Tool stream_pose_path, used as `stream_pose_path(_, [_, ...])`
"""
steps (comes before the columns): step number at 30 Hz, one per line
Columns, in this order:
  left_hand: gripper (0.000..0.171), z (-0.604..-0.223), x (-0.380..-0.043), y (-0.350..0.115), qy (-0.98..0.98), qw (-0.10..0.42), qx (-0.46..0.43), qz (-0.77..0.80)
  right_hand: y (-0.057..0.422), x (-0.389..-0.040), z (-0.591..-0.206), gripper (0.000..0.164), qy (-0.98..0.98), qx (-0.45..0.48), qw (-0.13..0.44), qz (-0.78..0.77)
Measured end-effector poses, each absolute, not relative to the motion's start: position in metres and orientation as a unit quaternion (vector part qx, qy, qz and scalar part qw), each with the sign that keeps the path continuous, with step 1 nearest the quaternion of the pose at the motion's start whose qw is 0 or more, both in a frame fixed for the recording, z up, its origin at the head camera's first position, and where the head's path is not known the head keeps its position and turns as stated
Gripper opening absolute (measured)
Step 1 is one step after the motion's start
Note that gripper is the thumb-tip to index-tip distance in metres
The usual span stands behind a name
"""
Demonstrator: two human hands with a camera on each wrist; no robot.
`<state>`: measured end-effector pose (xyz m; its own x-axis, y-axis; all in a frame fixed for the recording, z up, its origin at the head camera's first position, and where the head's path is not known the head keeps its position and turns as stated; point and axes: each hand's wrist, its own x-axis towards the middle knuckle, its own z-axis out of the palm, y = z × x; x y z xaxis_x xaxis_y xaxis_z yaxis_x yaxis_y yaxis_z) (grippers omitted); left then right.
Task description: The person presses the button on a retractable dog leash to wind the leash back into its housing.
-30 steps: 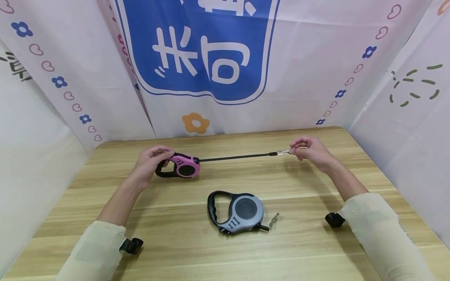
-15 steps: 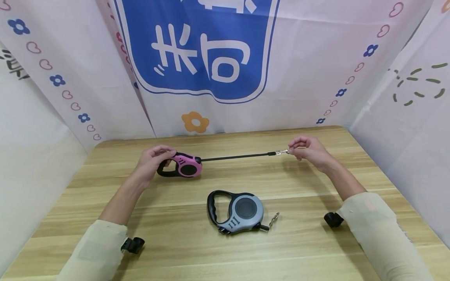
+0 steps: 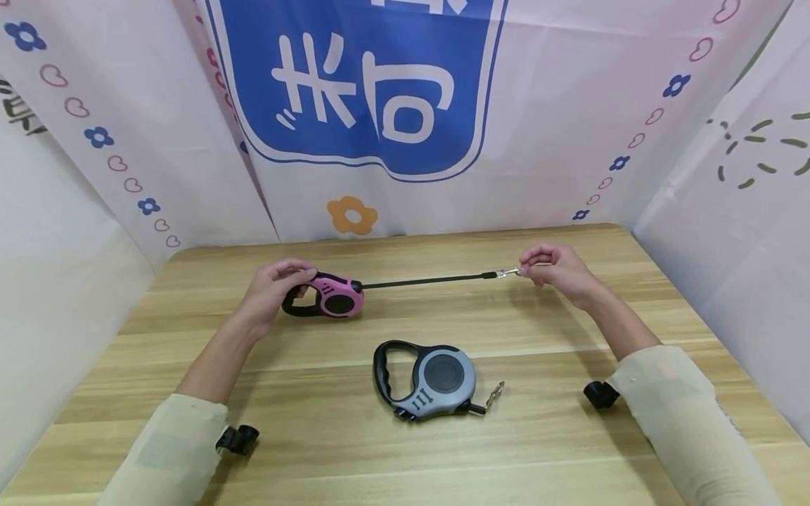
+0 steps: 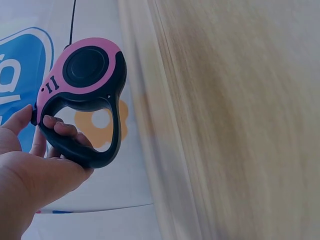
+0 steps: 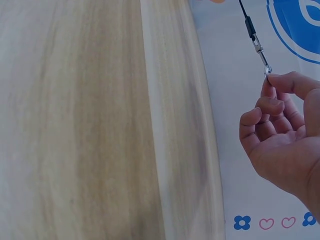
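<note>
My left hand (image 3: 273, 289) grips the black handle of a pink retractable dog leash (image 3: 342, 296), fingers curled through the loop as the left wrist view shows. From its casing a thin black cord (image 3: 430, 282) runs taut to the right. A silver snap hook (image 3: 508, 273) ends the cord, and my right hand (image 3: 557, 273) pinches its tip between thumb and index finger. The right wrist view shows the other fingers loosely curled below the hook (image 5: 259, 49). Nearer to me, a larger grey and black retractable leash (image 3: 445, 376) lies flat, its own metal hook (image 3: 496, 395) beside it.
Everything is over a light wooden table (image 3: 304, 450). A white printed curtain (image 3: 544, 140) hangs behind its far edge and down both sides. Small black cameras (image 3: 239, 440) are strapped at both sleeves.
The pink leash has shifted very slightly to the right since a second ago. Both hands keep their hold, and the cord stays stretched. The head view has tilted a little.
</note>
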<state>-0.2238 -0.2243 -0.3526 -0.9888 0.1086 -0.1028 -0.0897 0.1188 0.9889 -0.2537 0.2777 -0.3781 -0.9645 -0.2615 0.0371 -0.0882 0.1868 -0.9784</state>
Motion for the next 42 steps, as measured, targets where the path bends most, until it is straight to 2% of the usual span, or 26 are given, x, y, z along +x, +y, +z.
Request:
stream_pose_path(14, [0.009, -0.352, -0.224, -0.222, 0.748, 0.084, 0.001, 0.658, 0.276, -0.255, -0.380, 0.010, 0.768, -0.110, 0.082, -0.626])
stream_pose_path(26, [0.013, -0.350, -0.225, -0.216, 0.747, 0.084, 0.004, 0.660, 0.274, -0.255, -0.380, 0.017, 0.779, -0.112, 0.080, -0.612])
stream_pose_path(42, [0.016, -0.348, -0.224, -0.211, 0.743, 0.090, 0.004, 0.663, 0.272, -0.254, -0.381, 0.010, 0.767, -0.124, 0.071, -0.625])
